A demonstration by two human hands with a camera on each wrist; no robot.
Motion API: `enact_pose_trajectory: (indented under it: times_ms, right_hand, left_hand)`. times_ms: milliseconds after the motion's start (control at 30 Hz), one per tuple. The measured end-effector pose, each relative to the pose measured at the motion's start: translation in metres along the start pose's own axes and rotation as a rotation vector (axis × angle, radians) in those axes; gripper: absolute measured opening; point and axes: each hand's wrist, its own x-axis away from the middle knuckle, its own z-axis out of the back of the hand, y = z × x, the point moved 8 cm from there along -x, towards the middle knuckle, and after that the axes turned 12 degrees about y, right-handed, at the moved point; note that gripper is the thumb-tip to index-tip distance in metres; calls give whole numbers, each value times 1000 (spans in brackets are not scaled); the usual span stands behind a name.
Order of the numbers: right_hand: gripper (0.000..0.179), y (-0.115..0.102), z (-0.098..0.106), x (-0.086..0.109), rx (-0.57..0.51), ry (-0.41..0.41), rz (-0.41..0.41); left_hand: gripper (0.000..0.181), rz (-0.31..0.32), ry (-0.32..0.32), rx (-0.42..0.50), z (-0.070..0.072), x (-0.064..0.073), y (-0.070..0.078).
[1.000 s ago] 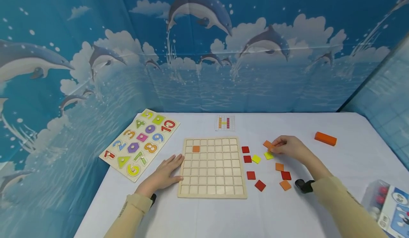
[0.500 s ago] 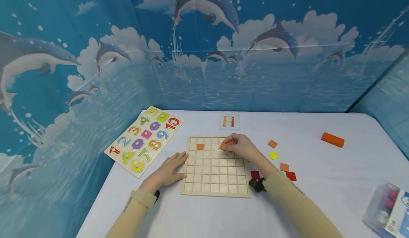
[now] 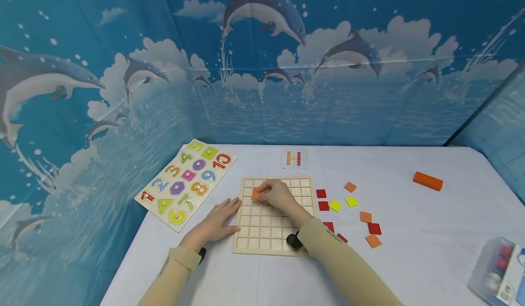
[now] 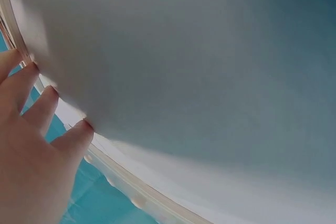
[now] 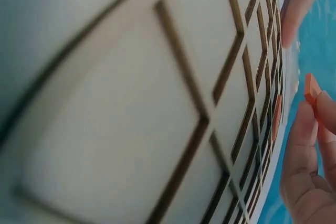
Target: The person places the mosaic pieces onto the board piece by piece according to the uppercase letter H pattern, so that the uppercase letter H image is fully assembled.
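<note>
My right hand (image 3: 280, 195) is over the upper left of a wooden grid board (image 3: 262, 237), pinching an orange square tile (image 5: 311, 88) between thumb and fingertips. In the right wrist view this tile is tilted above the board, while a second orange tile (image 5: 276, 116) lies in the grid. From the head view the fingers and held tile overlap that spot. My left hand (image 3: 215, 219) lies flat with straight, spread fingers, fingertips right at the board's left edge; in the left wrist view the fingers (image 4: 42, 108) line up along that edge.
Right of the board lie several red tiles (image 3: 321, 193), two yellow tiles (image 3: 351, 201) and three orange tiles (image 3: 366, 217). A patterned card (image 3: 295, 158) lies behind it. A number puzzle (image 3: 193, 176) is at left, an orange block (image 3: 428, 181) and a clear box (image 3: 488, 269) at right.
My right hand has picked up an orange tile from the loose ones and carried it left, across the board to its upper left part. My left hand stays at the board's edge.
</note>
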Motion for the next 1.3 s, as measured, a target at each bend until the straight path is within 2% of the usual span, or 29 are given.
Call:
enact_pose_trajectory:
  times_ms: [133,367,500,767,900,1033,1300]
  right_hand:
    - [10,-2,-7,0,37,12,11]
    - [6,2,-12,0,190,20,9]
    - [4,3,-12,0,210,24,15]
    - [8,0,-12,-2,282,63,86]
    - [15,-1,-14,-1,287,4,84]
    - [22,-5,-18,1,307,-59,117]
    - [19,-7,-19,2,332,-39,144]
  left_hand:
    - [75,3,-2,9,-1,1,0]
    - [74,-4,-5,10,-3,1,1]
    - [75,-7,-2,3,-3,1,1]
    - [75,-6,4,2,-1,1,1]
    - [75,0,7,7,0,1,1]
    - [76,5,9,7,0,0,0]
    - [75,-1,12,17,1,1,1]
